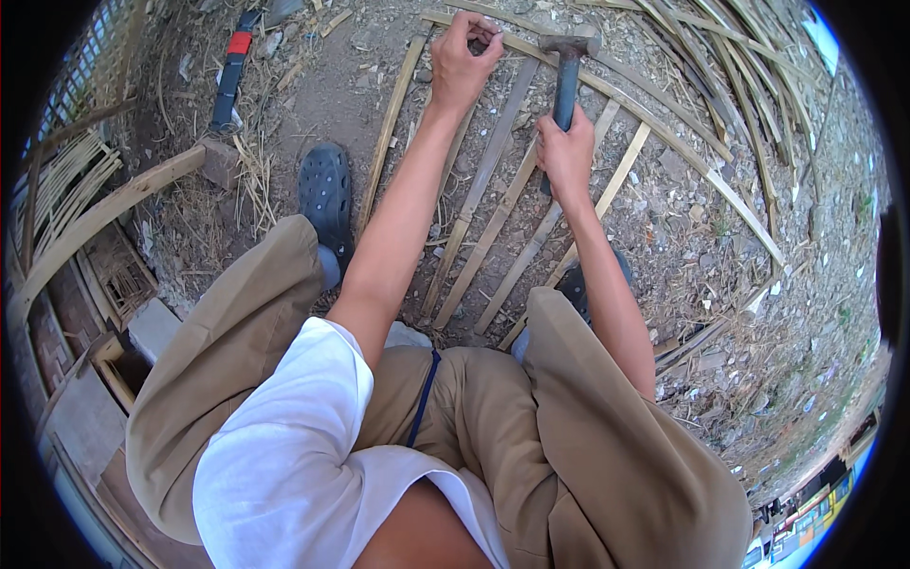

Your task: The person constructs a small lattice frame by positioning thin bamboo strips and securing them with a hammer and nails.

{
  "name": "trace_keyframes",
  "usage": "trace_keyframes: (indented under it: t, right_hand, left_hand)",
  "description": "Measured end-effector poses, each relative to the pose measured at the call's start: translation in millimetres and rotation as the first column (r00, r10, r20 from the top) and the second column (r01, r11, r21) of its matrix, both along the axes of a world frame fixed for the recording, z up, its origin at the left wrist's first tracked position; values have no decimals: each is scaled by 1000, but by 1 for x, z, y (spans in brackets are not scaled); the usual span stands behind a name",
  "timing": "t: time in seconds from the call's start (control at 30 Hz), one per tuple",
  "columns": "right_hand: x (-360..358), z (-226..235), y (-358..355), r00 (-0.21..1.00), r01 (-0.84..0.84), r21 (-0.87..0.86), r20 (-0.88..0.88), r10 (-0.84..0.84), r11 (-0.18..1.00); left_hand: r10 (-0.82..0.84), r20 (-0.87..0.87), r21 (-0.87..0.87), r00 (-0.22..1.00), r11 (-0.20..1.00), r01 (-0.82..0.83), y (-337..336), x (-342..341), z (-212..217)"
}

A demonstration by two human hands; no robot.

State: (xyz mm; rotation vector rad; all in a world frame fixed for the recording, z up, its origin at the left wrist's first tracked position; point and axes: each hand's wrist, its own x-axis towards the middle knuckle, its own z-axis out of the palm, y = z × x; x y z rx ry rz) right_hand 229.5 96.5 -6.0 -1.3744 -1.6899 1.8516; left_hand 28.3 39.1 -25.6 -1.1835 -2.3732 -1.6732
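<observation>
My right hand [567, 157] is wrapped around the dark handle of a hammer [566, 87]. The hammer's rusty metal head lies over a long bamboo strip [664, 134] that runs across the ground from upper left to right. Just left of the hammer head, my left hand [463, 63] is closed in a pinch at the same strip. What its fingertips hold is too small to make out. Several narrow wooden slats [494, 235] lie side by side, reaching from the long strip toward my feet.
More bent bamboo strips [749, 71] are piled at the upper right. A dark saw-like tool with a red band [230, 76] lies at the upper left. A wooden beam [114, 214] rests on a block [220, 163] at the left. My clogs [325, 194] flank the slats.
</observation>
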Motion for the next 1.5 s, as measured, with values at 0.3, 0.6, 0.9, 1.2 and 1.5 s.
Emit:
trace_keyframes:
  t: [0.3,0.6,0.9,1.2,1.5]
  right_hand:
    - [1,-2,1,1000,-4,5,-2,4,1000]
    - [0,6,1,1000,-2,-37,-8,2,999]
    - [0,2,1,1000,-4,-23,-10,4,1000]
    - [1,-1,0,1000,-23,53,13,22,998]
    - [-6,34,-6,986,-142,273,125,111,952]
  left_hand:
    - [-10,-30,26,999,1000,11,-1,1,-1]
    - [-9,-15,15,1000,1000,9,-2,2,-3]
    - [1,10,7,1000,1000,-1,-1,3,-2]
    - [-7,-35,-73,999,997,4,2,-2,4]
    - [-28,63,-17,998,999,29,2,3,12]
